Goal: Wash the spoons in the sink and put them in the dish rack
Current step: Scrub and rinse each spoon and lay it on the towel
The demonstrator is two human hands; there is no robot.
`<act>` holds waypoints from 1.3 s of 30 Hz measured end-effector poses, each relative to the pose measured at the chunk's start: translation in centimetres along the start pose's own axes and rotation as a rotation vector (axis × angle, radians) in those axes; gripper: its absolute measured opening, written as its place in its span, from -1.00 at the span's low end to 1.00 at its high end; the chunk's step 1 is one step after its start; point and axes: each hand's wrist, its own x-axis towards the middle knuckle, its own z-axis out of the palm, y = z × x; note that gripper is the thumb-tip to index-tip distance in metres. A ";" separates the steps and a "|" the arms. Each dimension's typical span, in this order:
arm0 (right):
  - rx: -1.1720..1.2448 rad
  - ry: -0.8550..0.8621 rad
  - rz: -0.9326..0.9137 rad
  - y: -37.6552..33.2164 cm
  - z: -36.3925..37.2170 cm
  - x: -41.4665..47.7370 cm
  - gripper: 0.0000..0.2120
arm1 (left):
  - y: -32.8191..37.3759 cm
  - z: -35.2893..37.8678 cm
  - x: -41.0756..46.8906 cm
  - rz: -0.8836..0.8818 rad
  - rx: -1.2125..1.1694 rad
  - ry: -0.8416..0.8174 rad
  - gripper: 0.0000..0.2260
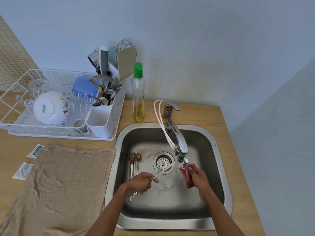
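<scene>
A slim spoon (163, 171) is pinched by the left hand (142, 183). A flat, reddish sponge (186, 175) is gripped by the right hand (199, 178).

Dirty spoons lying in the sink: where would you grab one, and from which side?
By the handle, near its tip, coming down from above at the front. The dirty spoons lie flat on the sink floor, soiled bowls toward the back and thin handles pointing at the person, so a pinch across the handle suits.
</scene>
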 end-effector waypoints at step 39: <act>0.067 0.062 0.072 2.6 -0.8 -1.1 -0.84 | 3.9 5.9 -0.4 0.027 -0.491 0.334 -0.84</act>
